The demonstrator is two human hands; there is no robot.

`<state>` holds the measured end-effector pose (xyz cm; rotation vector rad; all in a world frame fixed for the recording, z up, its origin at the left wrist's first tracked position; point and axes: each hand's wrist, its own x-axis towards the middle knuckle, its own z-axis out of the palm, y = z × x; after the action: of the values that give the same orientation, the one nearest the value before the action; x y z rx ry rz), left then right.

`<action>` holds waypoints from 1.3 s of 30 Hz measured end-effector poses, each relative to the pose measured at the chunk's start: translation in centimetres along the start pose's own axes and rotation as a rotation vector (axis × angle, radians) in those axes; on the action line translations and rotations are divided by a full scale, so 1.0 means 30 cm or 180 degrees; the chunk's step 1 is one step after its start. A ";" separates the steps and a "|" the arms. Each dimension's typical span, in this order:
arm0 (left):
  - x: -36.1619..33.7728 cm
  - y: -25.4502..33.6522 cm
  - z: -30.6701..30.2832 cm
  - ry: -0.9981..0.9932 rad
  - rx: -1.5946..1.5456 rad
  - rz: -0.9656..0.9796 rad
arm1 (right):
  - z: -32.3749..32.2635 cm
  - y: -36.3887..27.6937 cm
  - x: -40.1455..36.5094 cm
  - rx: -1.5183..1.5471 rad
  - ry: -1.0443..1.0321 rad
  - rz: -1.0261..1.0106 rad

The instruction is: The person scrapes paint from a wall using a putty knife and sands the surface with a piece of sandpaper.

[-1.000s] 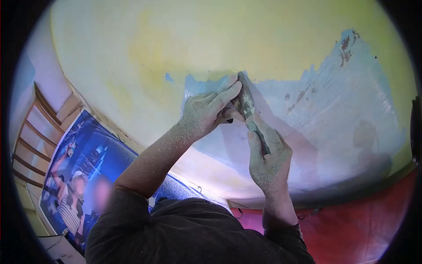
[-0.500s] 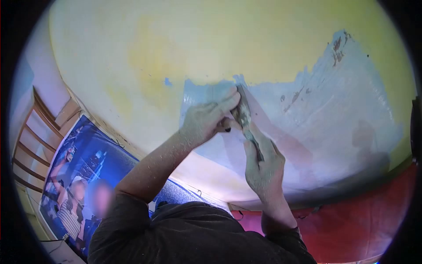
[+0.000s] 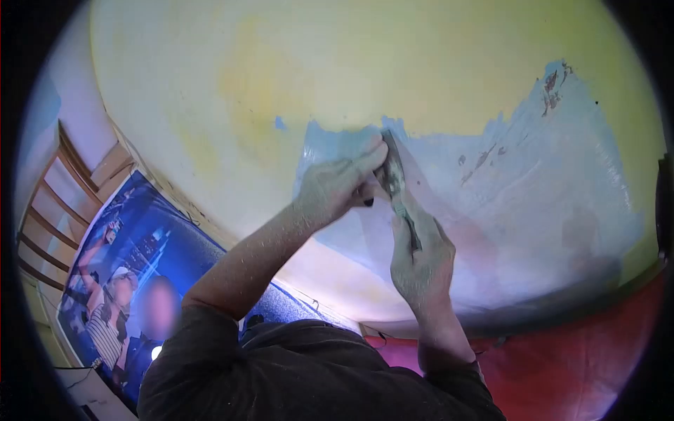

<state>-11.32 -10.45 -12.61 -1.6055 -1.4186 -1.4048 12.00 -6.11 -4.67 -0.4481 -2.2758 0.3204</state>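
Both hands (image 3: 421, 263) tight around scraper (image 3: 394, 177)

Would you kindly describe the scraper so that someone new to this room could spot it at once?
On the big yellow surface, find the pale blue patch. Near its left end two dusty hands meet, and the scraper runs between them, handle in the right hand, blade gripped by the left hand. It is the only tool there, thin and crusted with paint.
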 end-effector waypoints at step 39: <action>-0.052 -0.008 -0.020 0.0042 -0.0046 -0.0267 | 0.030 -0.038 -0.003 -0.0107 -0.0104 -0.0071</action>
<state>-11.57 -11.45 -13.95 -1.5590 -1.4869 -1.4735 11.14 -7.26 -4.93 -0.4372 -2.3193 0.2805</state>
